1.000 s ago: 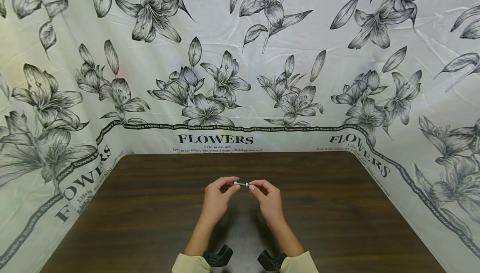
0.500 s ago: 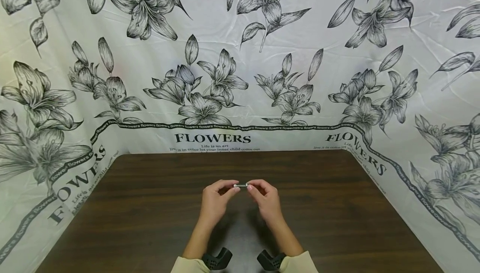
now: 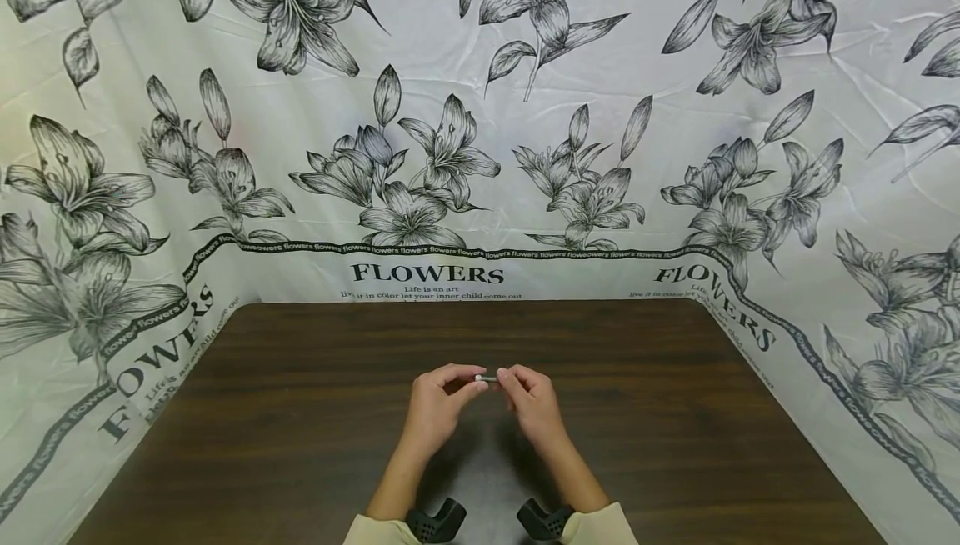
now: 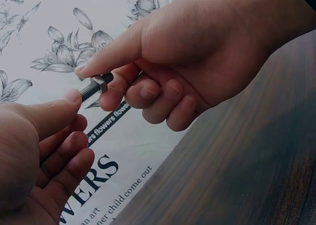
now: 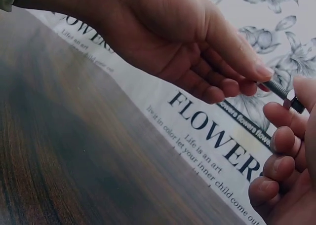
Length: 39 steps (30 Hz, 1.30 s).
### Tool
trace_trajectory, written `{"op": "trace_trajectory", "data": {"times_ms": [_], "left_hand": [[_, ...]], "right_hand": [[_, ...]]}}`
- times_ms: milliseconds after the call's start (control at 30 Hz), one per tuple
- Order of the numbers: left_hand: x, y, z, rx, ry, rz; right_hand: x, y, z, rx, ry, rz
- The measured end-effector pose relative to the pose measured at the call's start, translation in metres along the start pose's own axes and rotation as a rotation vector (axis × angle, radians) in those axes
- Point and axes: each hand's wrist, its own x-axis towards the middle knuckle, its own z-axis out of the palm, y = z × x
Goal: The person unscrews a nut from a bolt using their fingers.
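Observation:
A threaded metal bolt (image 4: 89,91) spans the gap between the two hands, a hex nut (image 4: 100,82) on its shaft near one end. The left hand (image 3: 433,405) pinches the other end between thumb and fingers, which hide most of that end. At the nut is the right hand (image 3: 534,402), thumb on one side and index finger on the other; its remaining fingers are curled in. From the right wrist view, a short dark threaded tip sticks out past the nut (image 5: 290,100). Both hands are held above the table.
Beneath the hands lies a dark wood-grain table (image 3: 300,445). A white cloth (image 3: 585,278) printed with black flowers and lettering surrounds its back and sides. A black camera device (image 3: 437,520) is strapped to each wrist.
Both hands have come slightly lower and nearer the body with the bolt. The right fingers have shifted left over the nut, which showed beside them before and is now covered in the head view.

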Motion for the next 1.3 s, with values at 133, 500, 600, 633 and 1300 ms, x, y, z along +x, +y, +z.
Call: {"op": "trace_trajectory", "data": {"times_ms": [133,500,600,633,1300], "left_hand": [[0.0,0.001,0.001,0.011,-0.016,-0.004],[0.003,-0.016,0.006,0.048,-0.032,0.014],[0.005,-0.033,0.005,0.042,-0.029,0.017],[0.005,-0.036,0.005,0.038,-0.03,0.023],[0.004,-0.039,-0.002,0.048,-0.036,0.021]], "right_hand": [[0.0,-0.001,-0.002,0.006,-0.009,0.011],[-0.001,0.004,-0.007,0.004,-0.01,-0.023],[-0.002,0.005,-0.008,0.018,-0.032,-0.047],[-0.002,0.005,-0.008,0.023,-0.041,-0.056],[-0.004,0.002,-0.008,0.067,-0.074,-0.125]]}}
